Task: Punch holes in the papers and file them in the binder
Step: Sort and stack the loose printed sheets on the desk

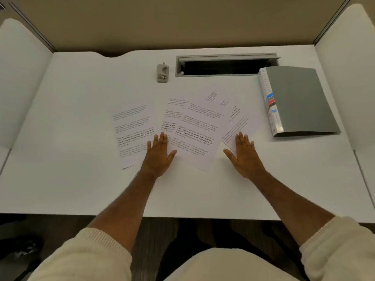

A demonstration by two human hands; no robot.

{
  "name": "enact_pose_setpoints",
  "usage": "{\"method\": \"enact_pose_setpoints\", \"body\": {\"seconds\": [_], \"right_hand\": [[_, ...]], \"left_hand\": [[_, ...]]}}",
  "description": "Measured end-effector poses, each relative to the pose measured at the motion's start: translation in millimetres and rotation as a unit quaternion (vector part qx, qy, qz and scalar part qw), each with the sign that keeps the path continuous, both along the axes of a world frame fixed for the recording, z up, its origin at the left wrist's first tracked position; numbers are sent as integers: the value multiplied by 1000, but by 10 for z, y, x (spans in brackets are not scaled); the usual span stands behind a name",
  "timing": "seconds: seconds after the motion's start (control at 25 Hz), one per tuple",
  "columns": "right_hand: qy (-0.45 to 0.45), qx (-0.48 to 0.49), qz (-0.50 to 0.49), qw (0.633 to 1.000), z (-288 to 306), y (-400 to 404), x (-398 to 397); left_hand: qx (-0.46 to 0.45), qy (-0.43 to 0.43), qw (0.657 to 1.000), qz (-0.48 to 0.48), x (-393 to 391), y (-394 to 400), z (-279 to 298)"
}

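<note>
left grip (159,154) flat, fingers spread | right grip (244,153) flat, fingers spread

Smooth matt white laminate on the desk (71,179). Thin matt printed paper for the sheets (194,128). Grey plastic cover with a slight sheen on the binder (300,98). Dull grey casing on the hole punch (162,73). Cream ribbed knit cloth on the sleeves (334,250).

The papers (190,126) fanned across the middle of the surface (60,179) carry printed paragraphs, some lines bold, too small to read. The binder (300,98) spine label near the right edge is equally illegible.
</note>
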State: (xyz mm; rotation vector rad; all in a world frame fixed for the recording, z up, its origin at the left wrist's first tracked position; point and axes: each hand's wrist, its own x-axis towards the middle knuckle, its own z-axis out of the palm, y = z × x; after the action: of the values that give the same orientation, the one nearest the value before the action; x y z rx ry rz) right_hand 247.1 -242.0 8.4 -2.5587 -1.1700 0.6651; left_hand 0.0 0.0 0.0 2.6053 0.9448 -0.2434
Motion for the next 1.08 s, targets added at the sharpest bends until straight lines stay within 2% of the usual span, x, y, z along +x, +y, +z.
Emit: {"method": "enact_pose_setpoints", "body": {"seconds": [0.24,0.44,0.64,0.8,1.08], "right_hand": [[13,-16,-12,1000,-12,2,-28],[21,9,-2,1000,11,177,-115],[17,23,15,999,34,426,-221],[13,28,16,999,42,578,-271],[16,25,2,1000,-24,726,-425]], "left_hand": [[-32,1,999,25,-25,-123,-48],[-45,-52,996,63,-33,-1,72],[-56,-135,973,179,-180,346,248],[-7,-184,934,306,-342,659,357],[-29,-41,867,495,-612,1108,220]]}}
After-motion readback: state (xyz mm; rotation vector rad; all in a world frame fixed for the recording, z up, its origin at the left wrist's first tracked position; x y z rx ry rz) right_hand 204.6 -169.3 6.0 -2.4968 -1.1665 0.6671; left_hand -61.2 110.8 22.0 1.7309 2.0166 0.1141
